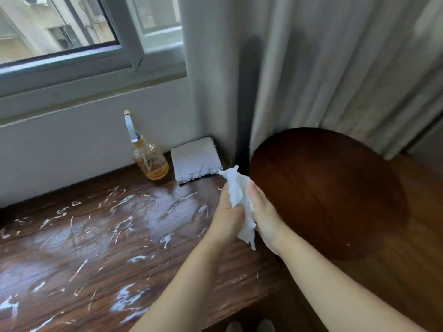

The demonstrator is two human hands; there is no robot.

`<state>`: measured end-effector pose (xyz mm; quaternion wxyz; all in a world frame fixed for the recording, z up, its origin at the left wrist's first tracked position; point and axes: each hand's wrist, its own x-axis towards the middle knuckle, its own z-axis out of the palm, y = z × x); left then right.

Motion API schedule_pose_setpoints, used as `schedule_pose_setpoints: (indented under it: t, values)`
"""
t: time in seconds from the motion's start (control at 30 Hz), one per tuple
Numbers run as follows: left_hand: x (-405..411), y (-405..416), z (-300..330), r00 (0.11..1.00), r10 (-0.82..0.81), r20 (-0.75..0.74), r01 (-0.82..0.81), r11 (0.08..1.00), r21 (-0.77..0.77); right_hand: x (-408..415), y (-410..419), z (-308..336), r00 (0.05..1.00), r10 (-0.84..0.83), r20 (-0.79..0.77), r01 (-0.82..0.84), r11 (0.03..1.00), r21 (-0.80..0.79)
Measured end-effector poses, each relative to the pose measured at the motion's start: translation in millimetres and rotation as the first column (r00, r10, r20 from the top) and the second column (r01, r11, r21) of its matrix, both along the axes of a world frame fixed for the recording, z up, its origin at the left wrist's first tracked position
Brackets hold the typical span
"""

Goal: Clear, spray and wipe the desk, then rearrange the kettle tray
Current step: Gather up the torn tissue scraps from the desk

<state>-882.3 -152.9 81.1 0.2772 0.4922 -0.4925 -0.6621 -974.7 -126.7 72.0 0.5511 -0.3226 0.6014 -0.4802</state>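
Counter [72,236]: dark wood, wet-looking, strewn with white smears and shreds from its left edge across to the middle.
Spray bottle [149,161]: upright at the back edge, against the wall, amber liquid low inside.
Folded cloth [195,159]: flat at the back edge, just right of the bottle, beside the curtain [311,68].
Left hand [226,212]: fingers curled round a crumpled white tissue [241,204], above the counter's right end.
Right hand [266,219]: closed on the same tissue from the other side; both hands seem to be bunching it.
Round table [328,192]: right of the counter, bare where it shows.
Step in hand: I'd say wiping; bunch the tissue firm, press flat, and sweep from the back edge forward so shreds gather rather than scatter.
Kettle tray: not in view.
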Motion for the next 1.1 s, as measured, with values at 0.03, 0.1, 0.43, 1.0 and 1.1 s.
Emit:
schedule_pose_setpoints:
  t: [0.03,0.1,0.43,1.0,1.1]
  values:
    - [-12,1,3,0.998,-0.049,-0.026,0.049,0.999,0.003,-11,4,2,0.998,-0.062,-0.004,0.062,0.998,-0.007]
    - [-38,4,8,0.988,-0.131,-0.078,0.134,0.990,0.036,-35,13,5,0.984,-0.177,-0.002,0.177,0.984,0.005]
    - [-207,33,28,0.905,-0.420,-0.069,0.423,0.906,0.034,-195,70,26,0.891,-0.452,-0.046,0.454,0.890,0.036]
    - [-577,113,10,0.896,-0.443,-0.032,0.444,0.891,0.092,-572,146,-1,0.877,-0.473,-0.086,0.480,0.857,0.187]
    - [-623,108,3,0.906,-0.424,0.004,0.421,0.900,0.114,-617,137,-8,0.875,-0.464,-0.140,0.484,0.850,0.210]
